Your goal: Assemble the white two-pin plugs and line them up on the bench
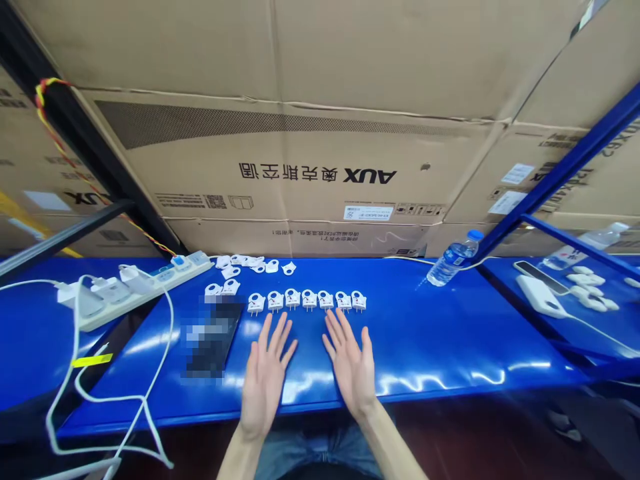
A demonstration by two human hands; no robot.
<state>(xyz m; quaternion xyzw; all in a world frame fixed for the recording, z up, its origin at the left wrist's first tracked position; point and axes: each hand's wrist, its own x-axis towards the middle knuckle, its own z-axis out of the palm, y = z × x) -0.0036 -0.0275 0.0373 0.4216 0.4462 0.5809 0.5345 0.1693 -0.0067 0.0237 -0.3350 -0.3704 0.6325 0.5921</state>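
Palm up and with fingers spread, my left hand [265,380] is over the front of the blue shelf [440,340], holding nothing. My right hand [351,363] is likewise open, palm up and bare. Just beyond my fingertips stands a row of several small white plugs [309,300], each with a round hole at the top and metal prongs pointing toward me. More white ring-topped pieces [231,272] lie loosely behind the row, to the left. A dark flat object [220,340], partly blurred out, lies left of my left hand.
A white power strip [145,293] with chargers and looping white cables [75,373] is at left. A water bottle [455,259] stands back right, near a blue post. A white power bank [540,297] lies farther right. Large cardboard boxes [310,60] form the back.
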